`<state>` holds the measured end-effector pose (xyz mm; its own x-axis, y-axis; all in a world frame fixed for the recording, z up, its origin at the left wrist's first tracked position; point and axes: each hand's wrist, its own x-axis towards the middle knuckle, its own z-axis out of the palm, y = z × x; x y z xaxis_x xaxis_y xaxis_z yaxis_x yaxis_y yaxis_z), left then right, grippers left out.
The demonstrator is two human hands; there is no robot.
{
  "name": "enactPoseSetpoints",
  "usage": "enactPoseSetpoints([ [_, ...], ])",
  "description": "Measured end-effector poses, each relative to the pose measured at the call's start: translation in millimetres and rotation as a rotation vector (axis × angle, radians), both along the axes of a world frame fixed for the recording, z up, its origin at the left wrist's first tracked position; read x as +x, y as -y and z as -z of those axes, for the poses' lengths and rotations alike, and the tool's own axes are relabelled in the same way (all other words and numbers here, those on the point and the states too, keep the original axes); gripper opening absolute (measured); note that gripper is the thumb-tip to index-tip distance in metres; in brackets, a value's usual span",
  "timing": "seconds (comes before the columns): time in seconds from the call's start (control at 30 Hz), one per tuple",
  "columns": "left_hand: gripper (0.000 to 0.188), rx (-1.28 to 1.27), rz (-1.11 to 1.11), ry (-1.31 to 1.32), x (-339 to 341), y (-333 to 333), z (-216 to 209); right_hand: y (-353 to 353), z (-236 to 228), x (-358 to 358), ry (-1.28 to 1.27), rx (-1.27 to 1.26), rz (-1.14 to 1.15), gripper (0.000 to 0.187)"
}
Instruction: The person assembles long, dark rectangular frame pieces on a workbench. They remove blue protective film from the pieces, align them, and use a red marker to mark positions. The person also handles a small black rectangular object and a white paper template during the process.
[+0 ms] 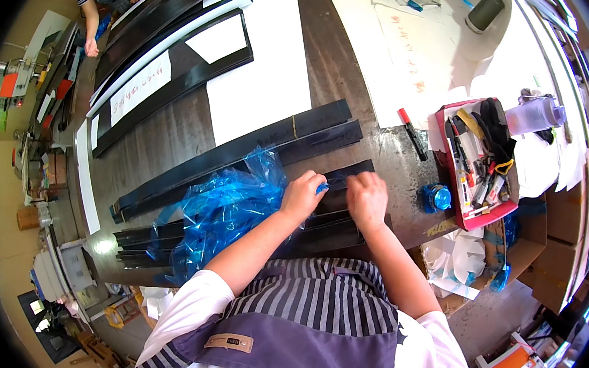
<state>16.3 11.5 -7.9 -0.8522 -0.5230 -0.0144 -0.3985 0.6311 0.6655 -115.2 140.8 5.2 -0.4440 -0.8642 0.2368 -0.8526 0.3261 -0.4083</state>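
My left hand is closed on crumpled blue plastic film, which spreads in a heap to the left over the dark strips. A bit of the film pokes out by its thumb. My right hand is curled with its fingertips down at the end of a black strip; whether it pinches the strip or a film edge is hidden. Just beyond both hands lies a bundle of long black strips, tied with a thin band. More black strips stick out from under the film near the table's front edge.
At right, a red box holds markers and tools. Beside it are a red-capped marker, a blue tape roll and a clear bottle. White sheets and black frames cover the far side. A co-worker's hand shows far left.
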Motion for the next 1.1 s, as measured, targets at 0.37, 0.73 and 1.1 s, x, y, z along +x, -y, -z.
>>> enactPoseSetpoints([
  [0.37, 0.021, -0.083, 0.045, -0.022, -6.4, 3.5, -13.2, -7.8, -4.6, 5.2, 0.191, -0.058, -0.223, 0.005],
  [0.73, 0.019, -0.083, -0.184, 0.072, -0.4, 18.9, -15.4, -15.1, 2.2, -18.2, 0.581, -0.119, 0.359, 0.012],
  [1.1, 0.015, 0.155, 0.08, -0.033, -12.5, 2.2, -1.2, -7.5, 4.9, -21.8, 0.425, -0.176, 0.161, 0.006],
])
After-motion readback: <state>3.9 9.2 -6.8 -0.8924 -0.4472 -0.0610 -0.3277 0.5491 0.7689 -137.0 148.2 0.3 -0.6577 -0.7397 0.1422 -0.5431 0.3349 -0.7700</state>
